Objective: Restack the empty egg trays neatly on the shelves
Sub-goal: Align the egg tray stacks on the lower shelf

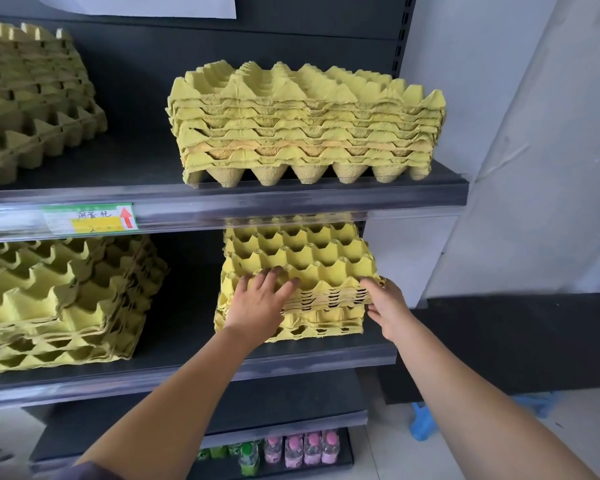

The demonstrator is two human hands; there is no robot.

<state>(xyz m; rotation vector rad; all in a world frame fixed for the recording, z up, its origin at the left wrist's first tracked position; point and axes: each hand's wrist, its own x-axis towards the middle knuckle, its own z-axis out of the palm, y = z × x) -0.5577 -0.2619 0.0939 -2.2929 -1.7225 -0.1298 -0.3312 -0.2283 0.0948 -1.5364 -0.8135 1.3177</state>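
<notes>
A stack of yellow egg trays (302, 258) sits on the right of the middle shelf (291, 365). My left hand (260, 299) lies on the stack's front left corner with its fingers spread over the top tray. At the front right corner my right hand (385, 306) grips the upper trays, thumb on top and fingers under the edge. The upper trays sit slightly askew over the lower ones. Another stack of egg trays (305, 126) stands on the right of the upper shelf (291, 199).
More tray stacks lie at the left of the upper shelf (32, 95) and the middle shelf (59, 299), the latter loosely fanned. A price label (90, 218) is on the upper shelf rail. Small bottles (302, 448) fill the bottom shelf. A wall is on the right.
</notes>
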